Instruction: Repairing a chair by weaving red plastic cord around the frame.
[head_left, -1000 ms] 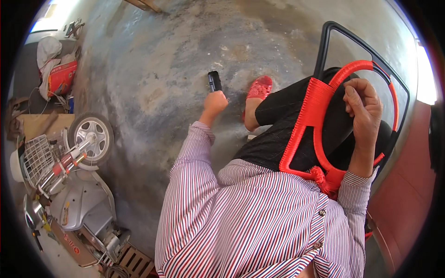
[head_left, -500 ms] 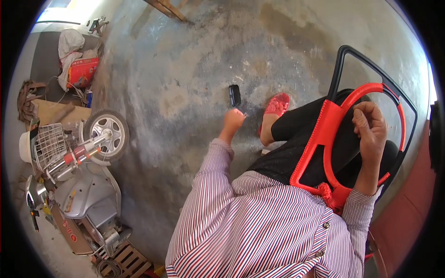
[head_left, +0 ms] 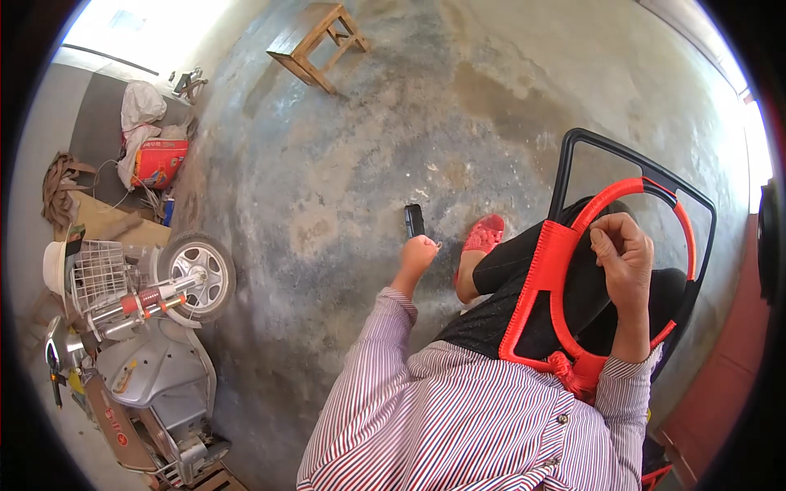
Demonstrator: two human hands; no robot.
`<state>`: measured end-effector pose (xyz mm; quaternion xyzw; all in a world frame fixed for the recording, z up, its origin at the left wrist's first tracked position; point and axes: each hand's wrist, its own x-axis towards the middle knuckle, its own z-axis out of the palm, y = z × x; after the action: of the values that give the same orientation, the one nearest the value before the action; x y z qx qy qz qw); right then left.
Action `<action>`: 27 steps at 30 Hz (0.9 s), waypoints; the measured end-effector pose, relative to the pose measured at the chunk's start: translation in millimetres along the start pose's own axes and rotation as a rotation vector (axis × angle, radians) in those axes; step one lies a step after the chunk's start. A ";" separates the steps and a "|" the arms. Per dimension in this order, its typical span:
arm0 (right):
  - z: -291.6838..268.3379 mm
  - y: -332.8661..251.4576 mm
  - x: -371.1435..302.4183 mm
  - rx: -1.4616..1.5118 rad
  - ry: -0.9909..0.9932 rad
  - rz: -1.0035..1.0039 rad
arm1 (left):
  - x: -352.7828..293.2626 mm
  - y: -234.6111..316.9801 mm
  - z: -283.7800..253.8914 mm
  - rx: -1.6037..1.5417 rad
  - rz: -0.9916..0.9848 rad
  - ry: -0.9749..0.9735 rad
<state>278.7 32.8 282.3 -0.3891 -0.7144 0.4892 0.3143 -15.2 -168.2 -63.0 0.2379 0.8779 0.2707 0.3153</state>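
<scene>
Across my lap lies a black tubular frame (head_left: pixel 566 176) with a rounded loop, partly covered in a red sleeve (head_left: pixel 540 270) with a stitched-looking edge. Over the loop's opening is my right hand (head_left: pixel 624 252), thumb pressed to the curled fingers; whatever is between them is too small to make out. A bare black stretch shows at the loop's upper right. My left hand (head_left: pixel 419 255) is held out left of the frame, closed in a fist. A tiny pale bit sticks out beside it, too small to name. A knotted red bundle (head_left: pixel 563 368) hangs at the sleeve's lower end.
On the concrete floor beyond my left hand lies a small black object (head_left: pixel 414 219), like a phone. A wooden stool (head_left: pixel 315 41) stands farther off. At left are a silver scooter (head_left: pixel 155 360) with a wire basket and a red bag (head_left: pixel 160 162). A red panel (head_left: pixel 720 360) is at right.
The view has tilted up, so the floor things sit lower and the whole stool shows. Both hands keep nearly the same pose, with the frame still on my lap.
</scene>
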 end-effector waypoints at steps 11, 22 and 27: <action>-0.5 -1.7 -0.7 -0.021 -0.010 -0.004 | 18.5 -0.2 -4.5 -0.030 0.047 0.056; 4.0 -12.3 0.1 -0.087 0.024 0.010 | 109.1 25.9 -80.3 0.003 0.174 0.193; 20.8 -19.5 5.2 -0.142 0.006 -0.035 | 225.3 29.0 -210.4 0.036 -0.127 0.183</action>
<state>254.0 23.6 294.3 -0.3994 -0.7531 0.4305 0.2964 -306.6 -82.6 -2.9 0.1619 0.9210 0.2548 0.2461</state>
